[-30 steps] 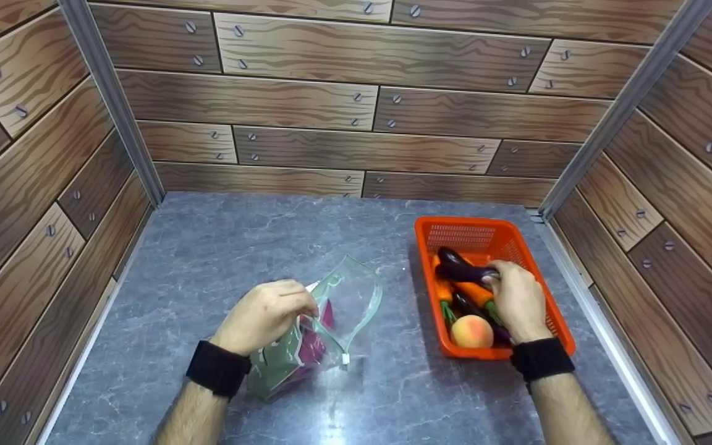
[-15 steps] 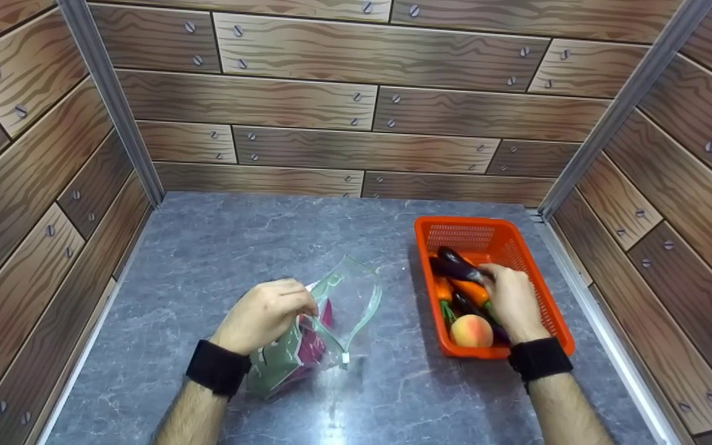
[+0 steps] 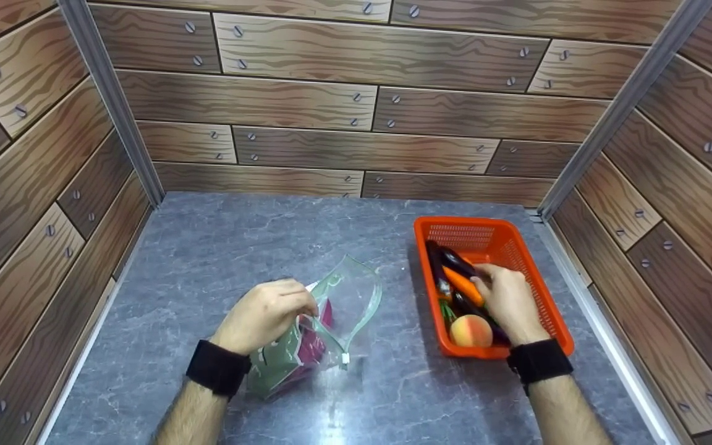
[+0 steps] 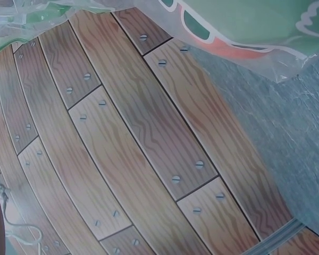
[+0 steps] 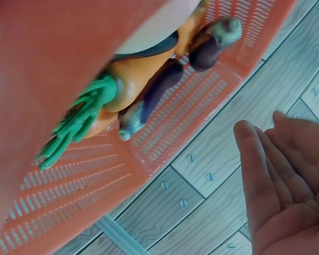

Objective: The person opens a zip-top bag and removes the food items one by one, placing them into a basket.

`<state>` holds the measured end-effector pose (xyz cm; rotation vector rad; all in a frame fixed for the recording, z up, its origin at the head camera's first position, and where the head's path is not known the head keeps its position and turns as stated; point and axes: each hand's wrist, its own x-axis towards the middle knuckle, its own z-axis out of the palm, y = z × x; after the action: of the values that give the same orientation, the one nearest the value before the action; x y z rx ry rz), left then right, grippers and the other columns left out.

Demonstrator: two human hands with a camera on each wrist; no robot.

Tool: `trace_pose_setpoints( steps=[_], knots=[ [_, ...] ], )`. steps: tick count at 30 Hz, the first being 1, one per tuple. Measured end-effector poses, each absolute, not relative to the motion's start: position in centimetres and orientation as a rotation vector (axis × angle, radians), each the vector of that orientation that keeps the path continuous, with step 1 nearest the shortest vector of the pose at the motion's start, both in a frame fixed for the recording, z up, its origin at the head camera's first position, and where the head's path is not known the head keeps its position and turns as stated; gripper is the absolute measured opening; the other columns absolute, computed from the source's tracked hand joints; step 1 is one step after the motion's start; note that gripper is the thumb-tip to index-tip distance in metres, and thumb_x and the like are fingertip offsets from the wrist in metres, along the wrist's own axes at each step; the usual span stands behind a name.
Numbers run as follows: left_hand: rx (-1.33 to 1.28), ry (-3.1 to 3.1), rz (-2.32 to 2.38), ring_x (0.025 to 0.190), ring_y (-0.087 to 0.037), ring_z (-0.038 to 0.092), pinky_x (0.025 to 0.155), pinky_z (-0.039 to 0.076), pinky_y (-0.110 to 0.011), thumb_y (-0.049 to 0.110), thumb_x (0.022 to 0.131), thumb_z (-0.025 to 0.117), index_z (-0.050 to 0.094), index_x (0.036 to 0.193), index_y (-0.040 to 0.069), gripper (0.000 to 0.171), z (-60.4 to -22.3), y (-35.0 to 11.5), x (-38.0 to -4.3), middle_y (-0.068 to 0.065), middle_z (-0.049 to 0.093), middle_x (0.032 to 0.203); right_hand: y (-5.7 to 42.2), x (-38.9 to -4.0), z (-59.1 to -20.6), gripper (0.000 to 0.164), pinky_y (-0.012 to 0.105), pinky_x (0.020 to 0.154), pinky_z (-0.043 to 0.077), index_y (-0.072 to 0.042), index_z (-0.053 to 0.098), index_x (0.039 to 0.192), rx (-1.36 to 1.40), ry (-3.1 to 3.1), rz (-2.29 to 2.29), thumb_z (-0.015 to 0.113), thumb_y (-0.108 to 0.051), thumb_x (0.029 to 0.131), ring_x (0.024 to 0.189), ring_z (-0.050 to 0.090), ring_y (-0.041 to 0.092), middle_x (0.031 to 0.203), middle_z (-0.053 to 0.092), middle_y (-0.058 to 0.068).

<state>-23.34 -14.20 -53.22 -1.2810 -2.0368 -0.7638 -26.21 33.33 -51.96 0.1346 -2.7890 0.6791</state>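
From my console I take the orange basket [image 3: 473, 353] as my landmark. My right hand [image 3: 509, 303] is over its near right part, the grip released: in the right wrist view the fingers reach out fairly straight, thumb apart. The fingertips sit just beside a glossy, dark purple eggplant [image 3: 457, 261]; whether they touch it I can't tell.

That eggplant lies slanted in the far half of the basket. Another eggplant [image 3: 437, 269], nearly black, lies lengthwise along the left wall, its stem end toward me. An orange carrot [image 3: 464, 287] slants between the first eggplant and a third, dark eggplant [image 3: 466, 306] partly under my right hand. Bright green carrot tops [image 3: 447, 313] show by the near left wall, and a round yellow peach [image 3: 471, 331] with a red blush sits at the basket's near end.

Well left of the basket, my left hand [image 3: 269, 310] pinches the rim of a clear bag [image 3: 274, 366] with green and magenta patches. Its pale green mouth gapes toward the basket, with 1 white slider [image 3: 346, 358] at the near corner.
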Motion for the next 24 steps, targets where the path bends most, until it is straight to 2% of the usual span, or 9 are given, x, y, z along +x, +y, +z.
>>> trace_pose_setpoints(
  steps=[4,8,11,24],
  knots=[
    [-1.287,-2.033,-0.764,0.085,-0.012,0.082,0.084,0.072,-0.022,-0.007,0.096,0.088,0.082,0.096,0.012,0.020,-53.3,-14.3,-23.4,0.002,0.086,0.094,32.4,-26.0,-51.7,0.034,0.068,0.107,0.068,0.001,0.080,0.142,0.199,-2.810,0.742,0.080,-0.015,0.113,0.124,0.082,0.050,0.135,0.084,0.029],
    [-1.284,-2.028,-0.762,0.086,-0.012,0.082,0.085,0.073,-0.023,-0.008,0.095,0.088,0.082,0.096,0.012,0.021,-53.3,-14.3,-23.3,0.002,0.086,0.094,31.1,-25.6,-51.1,0.042,0.070,0.117,0.064,-0.001,0.076,0.151,0.268,-2.843,0.756,0.081,-0.020,0.113,0.137,0.076,0.051,0.148,0.079,0.029],
    [-1.275,-2.026,-0.763,0.086,-0.012,0.082,0.085,0.073,-0.022,-0.012,0.089,0.090,0.081,0.095,0.012,0.027,-53.4,-14.2,-23.3,0.002,0.085,0.093,30.1,-25.3,-50.8,0.048,0.071,0.124,0.061,-0.002,0.074,0.155,0.318,-2.857,0.743,0.082,-0.023,0.113,0.145,0.072,0.053,0.155,0.076,0.028],
    [-1.275,-2.028,-0.763,0.085,-0.011,0.082,0.085,0.073,-0.022,-0.015,0.089,0.088,0.081,0.095,0.013,0.029,-53.4,-14.2,-23.1,0.002,0.085,0.093,26.0,-24.2,-50.2,0.059,0.060,0.127,0.062,-0.004,0.071,0.159,0.595,-2.764,0.709,0.089,-0.023,0.107,0.151,0.072,0.041,0.160,0.075,0.019]
  ],
)
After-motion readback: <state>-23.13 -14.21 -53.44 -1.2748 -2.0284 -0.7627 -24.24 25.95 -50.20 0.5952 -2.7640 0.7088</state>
